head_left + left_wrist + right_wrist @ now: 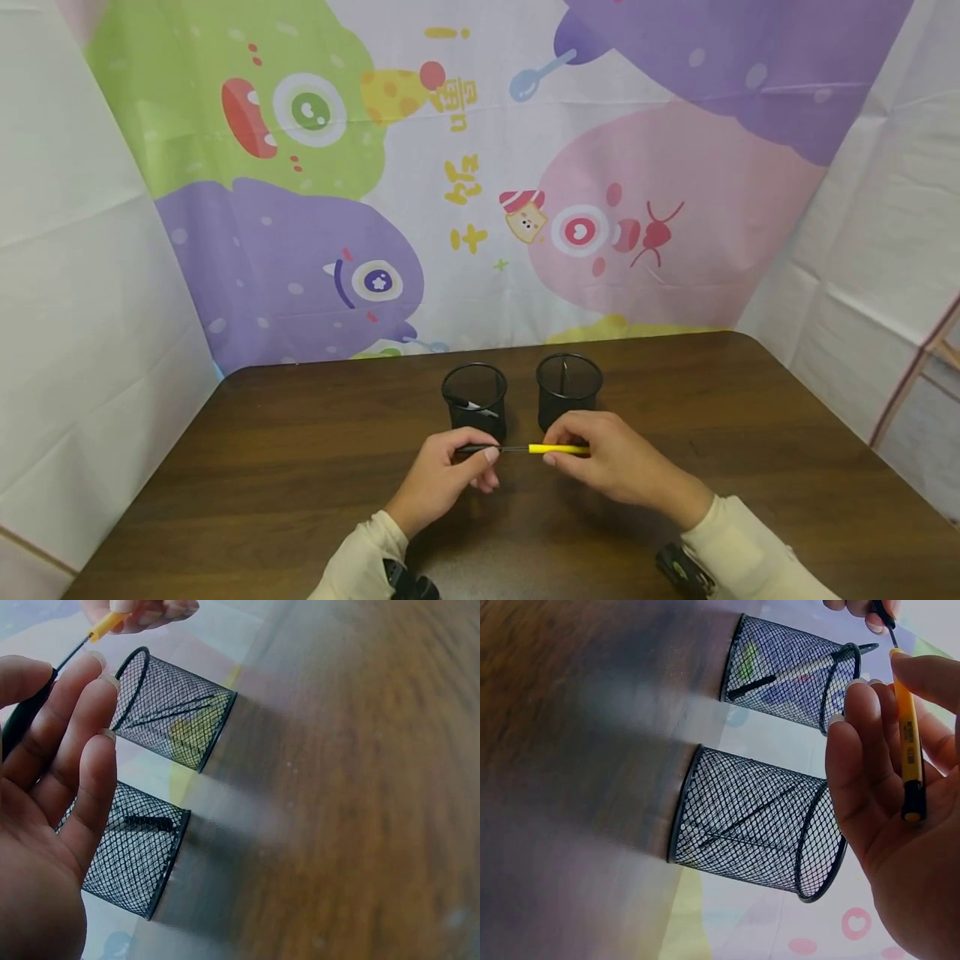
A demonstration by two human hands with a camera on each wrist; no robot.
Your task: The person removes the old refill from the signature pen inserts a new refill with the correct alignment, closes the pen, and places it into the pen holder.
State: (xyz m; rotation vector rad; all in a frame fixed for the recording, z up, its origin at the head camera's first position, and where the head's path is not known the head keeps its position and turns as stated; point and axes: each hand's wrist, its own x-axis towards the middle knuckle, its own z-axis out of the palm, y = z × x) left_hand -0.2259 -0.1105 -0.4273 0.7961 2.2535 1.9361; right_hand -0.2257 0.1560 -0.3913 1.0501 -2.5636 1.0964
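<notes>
While the left hand (448,468) pinched a black handle (469,448), the right hand (617,460) had a yellow barrel (567,450) pinched to its right; a thin rod (514,449) bridged the two, above the counter (300,475); on the far side, the left mesh cup (483,423) held a leaning marker (471,407); the right mesh cup (564,408) held slim dark sticks (751,816).

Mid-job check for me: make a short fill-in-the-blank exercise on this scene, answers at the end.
1. The left hand pinches a slim piece coloured ____.
2. The right hand holds a handle coloured mainly ____.
3. The number of mesh cups on the table is ____.
4. The marker leans in the cup nearer the ____ hand.

Missing words: black; yellow; two; left.
</notes>
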